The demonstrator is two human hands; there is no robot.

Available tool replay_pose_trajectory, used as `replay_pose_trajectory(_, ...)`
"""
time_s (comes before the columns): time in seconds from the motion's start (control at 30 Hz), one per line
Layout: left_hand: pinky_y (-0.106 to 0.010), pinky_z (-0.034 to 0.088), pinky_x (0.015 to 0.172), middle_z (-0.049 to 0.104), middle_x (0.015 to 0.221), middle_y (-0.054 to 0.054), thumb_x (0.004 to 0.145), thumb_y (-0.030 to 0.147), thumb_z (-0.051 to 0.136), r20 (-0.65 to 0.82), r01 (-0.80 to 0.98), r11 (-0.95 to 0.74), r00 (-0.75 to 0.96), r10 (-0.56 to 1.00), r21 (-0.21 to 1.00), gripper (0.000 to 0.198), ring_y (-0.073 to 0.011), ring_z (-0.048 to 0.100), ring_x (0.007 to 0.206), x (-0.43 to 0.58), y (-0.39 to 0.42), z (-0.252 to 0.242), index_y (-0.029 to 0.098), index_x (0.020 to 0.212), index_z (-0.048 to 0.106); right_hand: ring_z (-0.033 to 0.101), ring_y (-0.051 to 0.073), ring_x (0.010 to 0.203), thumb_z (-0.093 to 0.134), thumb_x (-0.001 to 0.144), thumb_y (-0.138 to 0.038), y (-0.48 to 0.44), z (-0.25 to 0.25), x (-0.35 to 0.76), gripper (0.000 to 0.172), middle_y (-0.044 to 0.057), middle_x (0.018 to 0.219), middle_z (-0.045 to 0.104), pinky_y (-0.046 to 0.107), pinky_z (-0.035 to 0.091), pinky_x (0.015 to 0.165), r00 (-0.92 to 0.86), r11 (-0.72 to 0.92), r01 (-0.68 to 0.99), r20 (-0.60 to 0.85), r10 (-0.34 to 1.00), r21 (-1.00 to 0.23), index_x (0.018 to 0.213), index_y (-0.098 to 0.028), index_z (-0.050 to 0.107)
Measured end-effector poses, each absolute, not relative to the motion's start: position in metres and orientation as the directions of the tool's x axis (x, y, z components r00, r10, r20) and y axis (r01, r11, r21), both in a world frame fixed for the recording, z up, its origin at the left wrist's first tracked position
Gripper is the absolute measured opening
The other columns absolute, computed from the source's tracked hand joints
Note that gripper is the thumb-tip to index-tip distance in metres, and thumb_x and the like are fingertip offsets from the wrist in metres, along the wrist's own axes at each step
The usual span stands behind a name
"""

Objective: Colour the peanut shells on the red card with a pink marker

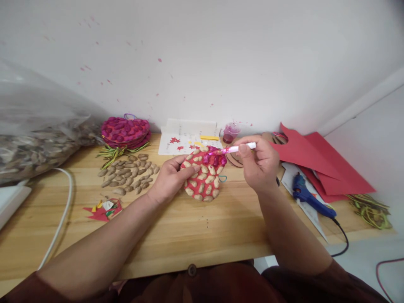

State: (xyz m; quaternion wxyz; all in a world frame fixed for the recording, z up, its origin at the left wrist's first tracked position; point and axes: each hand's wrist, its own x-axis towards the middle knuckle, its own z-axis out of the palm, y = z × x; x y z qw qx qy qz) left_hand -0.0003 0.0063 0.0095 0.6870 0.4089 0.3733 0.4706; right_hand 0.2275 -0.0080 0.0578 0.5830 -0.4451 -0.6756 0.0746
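A red round disc [204, 176] covered with pale nut shells is tilted up off the wooden table [189, 227]. My left hand [170, 176] grips its left edge, fingers closed on it. My right hand [259, 162] is closed on a thin white brush [241, 148] whose pink tip touches the disc's upper right, where a few shells are painted magenta. A small cup of pink paint [229, 133] stands behind the disc.
Loose shells [129, 173] lie left of the disc, with a stack of painted discs [125, 131] behind them. A plastic bag of shells [34, 134] fills the left. Red paper sheets [318, 162], a blue glue gun [307, 197] and a white star sheet [186, 139] lie nearby.
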Motion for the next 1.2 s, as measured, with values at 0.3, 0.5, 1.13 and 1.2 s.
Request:
replay_pose_trajectory(0.3,-0.03,0.06,0.066,0.083,0.084,-0.006,0.068,0.034,0.096,-0.111,-0.327,0.204,0.283,0.953,0.923,0.037,-0.0197,0.074,0.066,-0.0008,0.0056,0.0105,0.018,0.099,0.084,0.066,0.016,0.074,0.063,0.102,-0.04,-0.0066,0.055,0.228,0.02,0.003,0.088,0.074,0.035,0.055,0.074,0.096,0.584,0.511,0.717,0.69,-0.63,0.098,-0.023,0.072)
replay_pose_trajectory(0.5,-0.029,0.06,0.062,0.081,0.08,-0.005,0.065,0.031,0.097,-0.123,-0.358,0.224,0.284,0.951,0.906,0.037,-0.0189,0.072,0.062,0.0,0.0059,0.0105,0.017,0.096,0.083,0.065,0.015,0.072,0.064,0.101,-0.039,-0.007,0.0573,0.2271,0.019,0.002,0.084,0.072,0.034,0.055,0.074,0.106,0.568,0.539,0.719,0.687,-0.622,0.097,-0.022,0.072)
replay_pose_trajectory(1.13,-0.026,0.057,0.058,0.08,0.075,-0.005,0.065,0.031,0.098,-0.136,-0.403,0.262,0.314,0.94,0.877,0.036,-0.0164,0.07,0.058,0.0006,0.0061,0.0133,0.015,0.093,0.081,0.06,0.012,0.063,0.064,0.101,-0.042,-0.0073,0.0595,0.2256,0.022,-0.001,0.073,0.067,0.028,0.049,0.059,0.125,0.56,0.469,0.679,0.723,-0.683,0.096,-0.022,0.072)
replay_pose_trajectory(1.2,-0.027,0.058,0.059,0.08,0.076,-0.005,0.065,0.031,0.098,-0.141,-0.394,0.261,0.307,0.941,0.881,0.036,-0.0171,0.07,0.058,0.0006,0.0056,0.0136,0.015,0.092,0.081,0.06,0.012,0.065,0.064,0.101,-0.042,-0.0069,0.0587,0.2261,0.022,-0.001,0.074,0.068,0.028,0.05,0.061,0.127,0.55,0.484,0.676,0.726,-0.681,0.096,-0.022,0.072)
